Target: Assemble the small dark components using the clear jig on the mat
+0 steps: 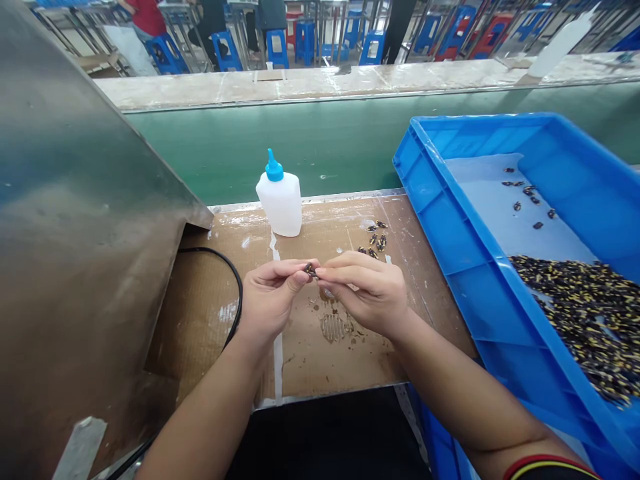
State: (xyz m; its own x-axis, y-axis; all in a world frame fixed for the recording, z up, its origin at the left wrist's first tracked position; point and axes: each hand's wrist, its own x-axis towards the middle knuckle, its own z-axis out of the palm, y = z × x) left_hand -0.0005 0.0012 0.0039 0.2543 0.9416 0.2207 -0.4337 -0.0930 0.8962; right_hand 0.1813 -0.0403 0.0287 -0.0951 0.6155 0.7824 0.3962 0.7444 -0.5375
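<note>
Between the fingertips of both hands is a small dark piece with brownish-yellow marks (311, 270). My left hand (273, 293) pinches it from the left. From the right, my right hand (367, 287) closes thumb and fingers on its other end. Its exact kind is too small to make out. Just beyond my right hand, several similar black-and-yellow pieces (373, 241) lie loose on the cardboard-covered bench (320, 373). A white squeeze bottle with a blue nozzle cap (280, 200) stands upright behind my hands.
At right, a blue crate (450, 247) holds a heap of black-and-yellow pieces (585, 313). A metal housing (90, 220) rises at left, with a black cable (235, 280) beside it. Behind the bench runs a green belt (225, 147); another white bottle (563, 43) stands beyond. People sit farther back.
</note>
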